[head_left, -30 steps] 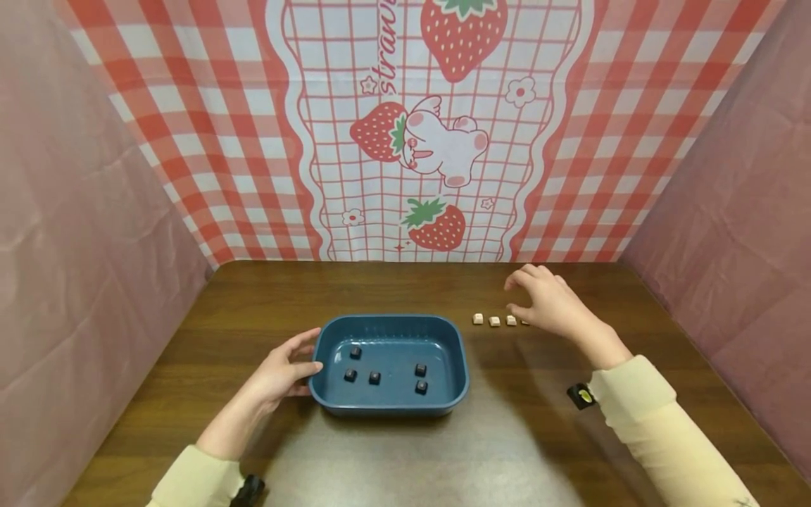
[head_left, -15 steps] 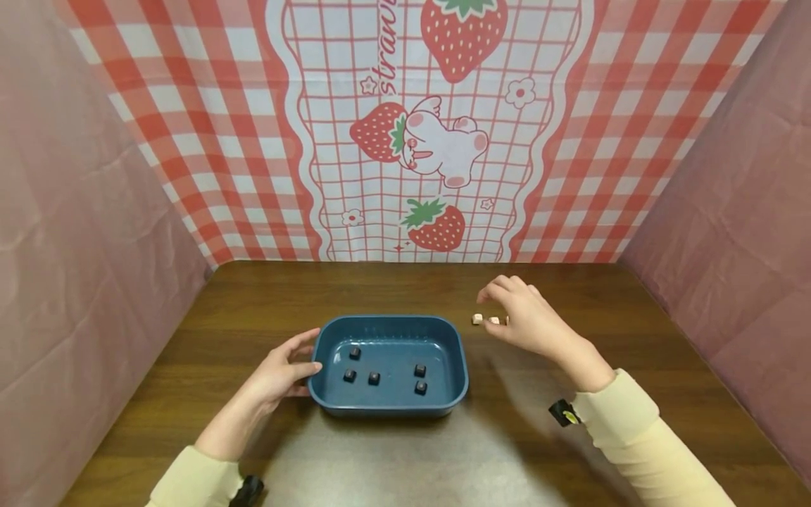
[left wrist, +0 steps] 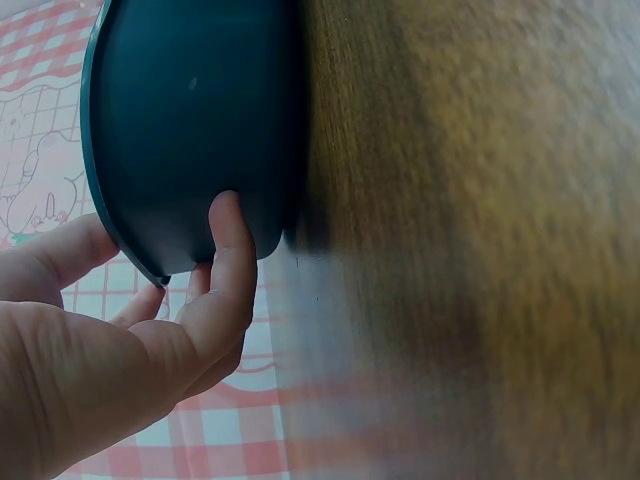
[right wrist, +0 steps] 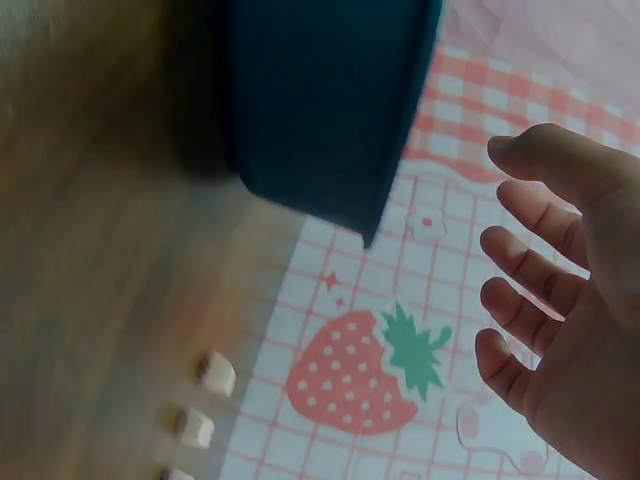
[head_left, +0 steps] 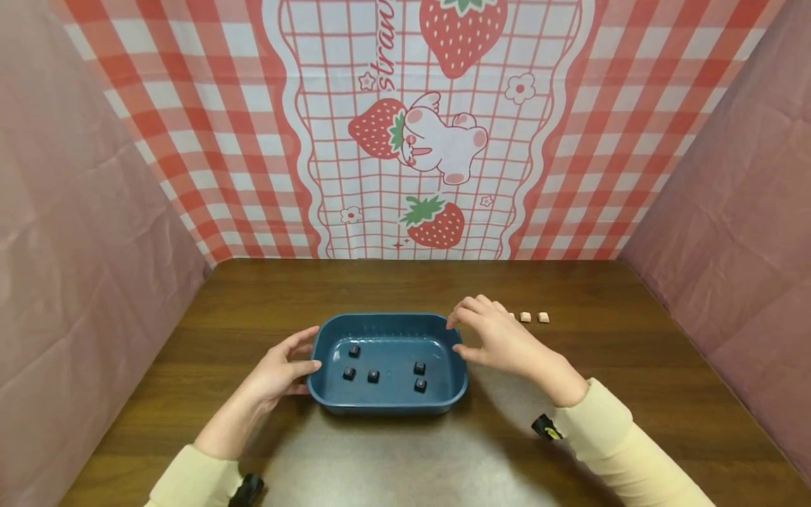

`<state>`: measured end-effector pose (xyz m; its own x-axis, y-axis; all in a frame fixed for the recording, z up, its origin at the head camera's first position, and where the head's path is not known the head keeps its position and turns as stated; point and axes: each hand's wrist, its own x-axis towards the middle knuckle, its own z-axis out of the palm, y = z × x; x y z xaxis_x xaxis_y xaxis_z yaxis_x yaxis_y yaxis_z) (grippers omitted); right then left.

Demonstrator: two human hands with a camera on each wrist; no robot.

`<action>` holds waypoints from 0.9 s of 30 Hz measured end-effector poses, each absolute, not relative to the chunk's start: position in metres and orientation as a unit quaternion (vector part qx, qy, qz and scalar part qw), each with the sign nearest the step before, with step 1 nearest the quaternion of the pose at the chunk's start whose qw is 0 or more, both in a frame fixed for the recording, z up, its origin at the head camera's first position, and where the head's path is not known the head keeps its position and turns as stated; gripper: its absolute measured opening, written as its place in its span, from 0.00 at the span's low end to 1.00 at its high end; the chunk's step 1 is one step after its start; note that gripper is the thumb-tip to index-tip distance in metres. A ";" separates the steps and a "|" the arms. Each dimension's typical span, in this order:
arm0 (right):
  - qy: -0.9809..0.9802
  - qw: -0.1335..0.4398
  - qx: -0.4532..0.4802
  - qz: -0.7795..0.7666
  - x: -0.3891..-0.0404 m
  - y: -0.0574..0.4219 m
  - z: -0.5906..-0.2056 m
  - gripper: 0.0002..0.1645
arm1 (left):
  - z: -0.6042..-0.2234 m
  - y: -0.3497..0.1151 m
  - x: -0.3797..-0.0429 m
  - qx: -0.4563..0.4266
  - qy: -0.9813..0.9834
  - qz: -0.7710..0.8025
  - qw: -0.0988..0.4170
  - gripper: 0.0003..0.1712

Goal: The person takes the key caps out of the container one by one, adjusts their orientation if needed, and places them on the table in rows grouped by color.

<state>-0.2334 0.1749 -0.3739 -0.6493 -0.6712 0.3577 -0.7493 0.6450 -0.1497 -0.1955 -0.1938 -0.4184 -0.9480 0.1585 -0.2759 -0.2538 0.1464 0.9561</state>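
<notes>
A blue plastic tray [head_left: 399, 407] stands mid-table with several small black keycaps [head_left: 374, 377] inside. My left hand [head_left: 277, 373] rests against the tray's left end. In the left wrist view, the fingertips of my left hand [left wrist: 150, 340] touch the tray's outer wall [left wrist: 190, 120]. At the opposite end, my right hand [head_left: 500, 341] is beside and above the rim, fingers loosely bent. The right wrist view shows my right hand [right wrist: 590, 300] holding nothing, with a gap between it and the tray [right wrist: 320, 110]. White keycaps [head_left: 525, 317] lie in a row behind it, partly covered.
The brown wooden table [head_left: 285, 289] extends around the tray. A red-checked strawberry cloth [head_left: 437, 225] hangs at the back edge. Pink cloth walls [head_left: 728, 197] close off both sides.
My right hand has moved left and nearer to me, from over the white keycaps to the tray's right end. White keycaps on the right came back into sight. My left hand stayed put.
</notes>
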 end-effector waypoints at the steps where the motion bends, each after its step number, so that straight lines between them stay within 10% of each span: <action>1: -0.894 0.132 0.402 0.144 -0.233 0.172 -0.375 0.18 | -0.418 -0.194 -0.196 -0.034 0.741 0.652 0.157 0.35; 27: -0.869 0.032 0.494 0.027 -0.233 0.125 -0.407 0.15 | -0.421 -0.195 -0.198 -0.034 0.739 0.653 0.159 0.35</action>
<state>-0.2331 0.1252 -0.4071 -0.5105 -0.8559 0.0819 -0.8594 0.5111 -0.0154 -0.1979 -0.1951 -0.4214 -0.9473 0.1567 -0.2793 -0.2579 0.1437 0.9554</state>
